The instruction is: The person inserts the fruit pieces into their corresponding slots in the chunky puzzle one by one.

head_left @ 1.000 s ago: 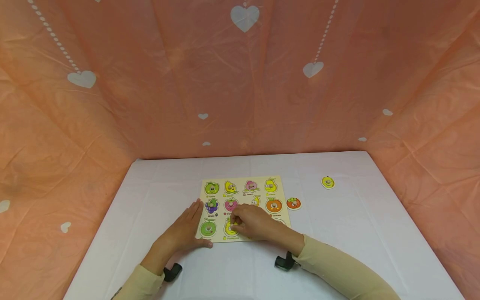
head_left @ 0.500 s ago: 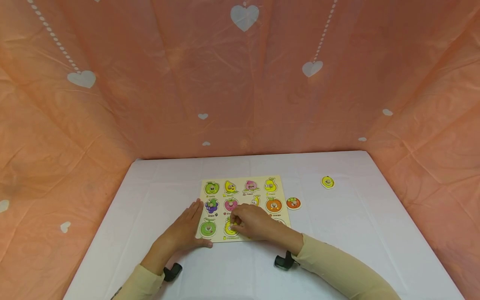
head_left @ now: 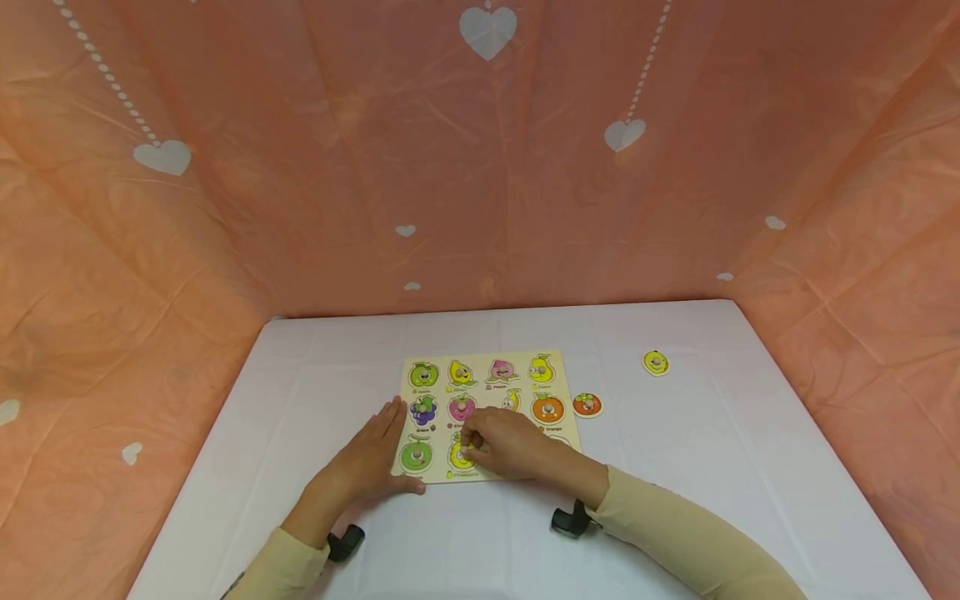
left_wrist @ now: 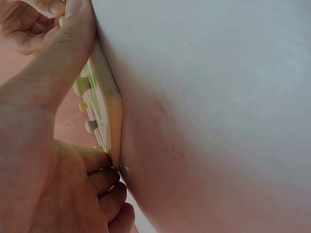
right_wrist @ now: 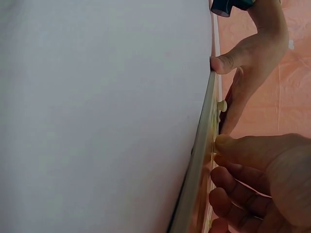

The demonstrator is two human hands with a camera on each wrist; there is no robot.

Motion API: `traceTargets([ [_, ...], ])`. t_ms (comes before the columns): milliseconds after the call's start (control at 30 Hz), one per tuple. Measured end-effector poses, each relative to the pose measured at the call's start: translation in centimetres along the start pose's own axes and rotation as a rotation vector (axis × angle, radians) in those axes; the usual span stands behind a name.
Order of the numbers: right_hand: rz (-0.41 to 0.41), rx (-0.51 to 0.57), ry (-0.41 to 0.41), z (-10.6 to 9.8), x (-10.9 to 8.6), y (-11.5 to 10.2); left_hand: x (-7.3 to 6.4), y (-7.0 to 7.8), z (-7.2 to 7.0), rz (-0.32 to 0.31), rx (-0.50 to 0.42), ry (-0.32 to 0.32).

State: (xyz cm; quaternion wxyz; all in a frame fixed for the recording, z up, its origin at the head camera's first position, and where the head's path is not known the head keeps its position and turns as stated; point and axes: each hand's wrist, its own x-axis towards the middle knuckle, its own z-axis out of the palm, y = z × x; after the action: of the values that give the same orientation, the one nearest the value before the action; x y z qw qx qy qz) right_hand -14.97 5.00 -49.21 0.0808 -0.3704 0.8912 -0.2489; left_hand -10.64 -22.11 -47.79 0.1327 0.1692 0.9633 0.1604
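Note:
A cream wooden fruit puzzle board (head_left: 440, 457) lies on the white table, with knobbed fruit pieces set in rows. My left hand (head_left: 363, 458) rests against its left edge with fingers extended, and the thumb (left_wrist: 73, 36) touches the near edge. Over the bottom row, my right hand (head_left: 513, 443) pinches at the yellow pineapple piece (head_left: 456, 458) with thumb and forefinger; the knob is hidden by the fingers. The pineapple sits in or just at its place on the board. The right hand covers part of the banana piece (head_left: 512, 402) and the bottom row's right side.
A red tomato-like piece (head_left: 587, 406) lies just right of the board. Farther right and back is a round yellow piece (head_left: 656, 362) with a face. Orange cloth (head_left: 487, 167) with pale hearts stands behind and beside the table (head_left: 337, 350).

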Motion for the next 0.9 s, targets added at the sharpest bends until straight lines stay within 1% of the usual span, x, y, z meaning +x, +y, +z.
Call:
traceTargets([
  [167, -0.006, -0.002, 0.007, -0.4, -0.5, 0.3, 0.1, 0.1, -0.1, -0.005, -0.009, -0.005],
  [367, 0.013, 0.014, 0.032, -1.3, -1.3, 1.0, 0.2, 0.3, -0.2, -0.004, -0.022, -0.004],
  [567, 0.059, 0.054, 0.079, -2.5, -2.1, 1.9, 0.1, 0.6, -0.4, -0.005, -0.023, 0.003],
  [700, 0.075, 0.069, 0.126, -3.4, -2.7, 2.7, -0.1, 0.8, -0.5, -0.01, -0.036, -0.004],
  [800, 0.077, 0.079, 0.152, -4.0, -3.2, 3.5, -0.2, 0.8, -0.6, -0.01, -0.047, -0.004],
  [900, 0.097, 0.101, 0.165, -4.5, -3.8, 4.3, -0.2, 0.9, -0.6, -0.012, -0.049, -0.006],
])
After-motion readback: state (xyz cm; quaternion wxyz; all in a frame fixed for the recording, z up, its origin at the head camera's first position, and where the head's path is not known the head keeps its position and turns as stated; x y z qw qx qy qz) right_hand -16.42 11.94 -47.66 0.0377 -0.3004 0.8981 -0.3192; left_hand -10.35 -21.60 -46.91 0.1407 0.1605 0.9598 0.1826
